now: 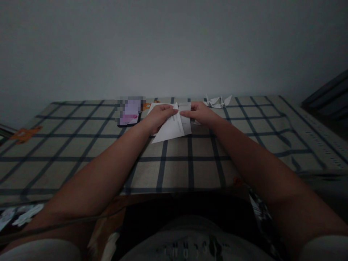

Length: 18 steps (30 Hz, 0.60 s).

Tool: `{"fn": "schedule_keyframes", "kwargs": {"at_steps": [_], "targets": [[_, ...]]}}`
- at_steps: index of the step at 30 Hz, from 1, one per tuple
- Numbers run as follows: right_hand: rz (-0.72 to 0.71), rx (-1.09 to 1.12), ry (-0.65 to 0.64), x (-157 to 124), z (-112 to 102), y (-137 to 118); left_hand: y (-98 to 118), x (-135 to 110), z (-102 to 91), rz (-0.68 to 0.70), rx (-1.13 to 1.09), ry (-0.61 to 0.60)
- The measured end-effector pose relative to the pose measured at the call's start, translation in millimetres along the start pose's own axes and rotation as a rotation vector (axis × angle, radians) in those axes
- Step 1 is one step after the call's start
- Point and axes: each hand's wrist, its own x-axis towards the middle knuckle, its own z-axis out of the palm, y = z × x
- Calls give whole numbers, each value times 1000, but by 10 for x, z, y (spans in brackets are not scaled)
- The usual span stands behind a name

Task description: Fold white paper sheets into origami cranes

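Between my two hands is a folded sheet of white printed paper (172, 129), slanted to a point toward the lower left, with a strip along its right side. My left hand (160, 116) grips the sheet from the left, thumb on top near the upper middle. From the right, my right hand (201, 114) pinches the strip, its thumb lying close to the left thumb. The fingers under the paper are partly hidden. More white paper shows behind my left hand. Just beyond my right hand stand folded paper cranes (218, 102).
A checked cloth (176, 166) covers the table, which meets a plain wall (174, 47) at the back. Left of my hands lies a phone (129, 113), its screen partly blurred out. A dark slatted object (328, 94) stands at the far right.
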Motion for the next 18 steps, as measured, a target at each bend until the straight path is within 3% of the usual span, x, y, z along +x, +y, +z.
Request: {"fn": "schedule_keyframes", "kwargs": {"at_steps": [7,18], "targets": [[6,3,16,6,-22,25,45,-46,33,-41,27,-29],[50,-10,-25,15,-39,79,-10,-5,-9,17,123,-22]]}}
